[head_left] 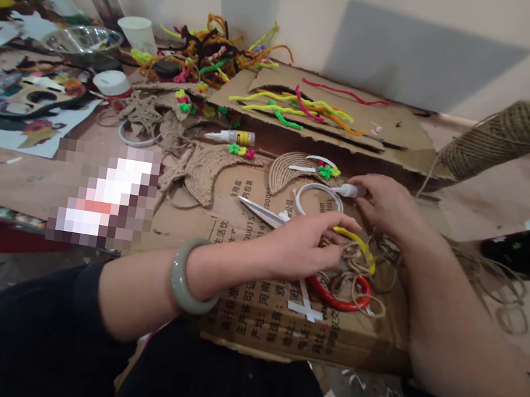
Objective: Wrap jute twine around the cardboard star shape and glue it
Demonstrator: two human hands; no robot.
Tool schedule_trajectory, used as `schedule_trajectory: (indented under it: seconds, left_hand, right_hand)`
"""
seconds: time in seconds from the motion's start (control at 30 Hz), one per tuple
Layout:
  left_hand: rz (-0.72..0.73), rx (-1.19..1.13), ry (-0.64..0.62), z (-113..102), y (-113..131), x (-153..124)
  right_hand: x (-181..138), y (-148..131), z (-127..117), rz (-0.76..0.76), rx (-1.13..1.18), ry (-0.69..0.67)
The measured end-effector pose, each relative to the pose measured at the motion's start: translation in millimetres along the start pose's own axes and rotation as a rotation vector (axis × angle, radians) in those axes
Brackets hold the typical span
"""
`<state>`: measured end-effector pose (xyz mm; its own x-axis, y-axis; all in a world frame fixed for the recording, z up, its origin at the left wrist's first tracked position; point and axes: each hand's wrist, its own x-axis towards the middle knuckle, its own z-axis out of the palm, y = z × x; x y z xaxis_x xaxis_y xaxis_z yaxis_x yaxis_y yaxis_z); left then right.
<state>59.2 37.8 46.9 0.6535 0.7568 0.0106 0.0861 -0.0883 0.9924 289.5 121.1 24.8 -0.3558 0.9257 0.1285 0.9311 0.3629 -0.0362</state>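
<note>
My left hand [305, 244], with a grey-green bangle on the wrist, is closed over a tangle of jute twine [359, 266] on a flattened cardboard box [247, 315]. Its fingers pinch the twine beside the scissors' yellow handle [355, 240]; the red handle [340, 296] lies just below. My right hand [386, 203] is closed on a small white glue bottle [348, 190], its tip pointing left toward a white ring [318, 196]. The scissors' blades [260, 211] point left.
Another glue bottle [232, 136] lies by woven jute pieces [200, 165]. Coloured pipe cleaners [299, 105] rest on cardboard behind. A large twine spool [498, 137] juts in at right. A white cup [139, 32], metal bowl [84, 39] and paper scraps crowd the left.
</note>
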Motion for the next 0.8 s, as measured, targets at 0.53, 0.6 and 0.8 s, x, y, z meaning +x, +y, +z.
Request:
schedule_trajectory:
  seconds: [0.53,0.6,0.8]
  left_hand:
    - [-0.01,-0.164,0.308,-32.4,4.5,12.0]
    - [-0.024,-0.147,0.343,-33.7,3.4,13.7]
    - [-0.043,-0.132,0.372,-36.5,3.3,14.3]
  right_hand:
    - [-1.2,-12.4,-5.3,0.042,0.019,0.024]
    - [-1.2,-13.5,-6.1,0.042,0.029,0.032]
    - [-4.4,-12.8,-12.6,0.016,0.081,0.072]
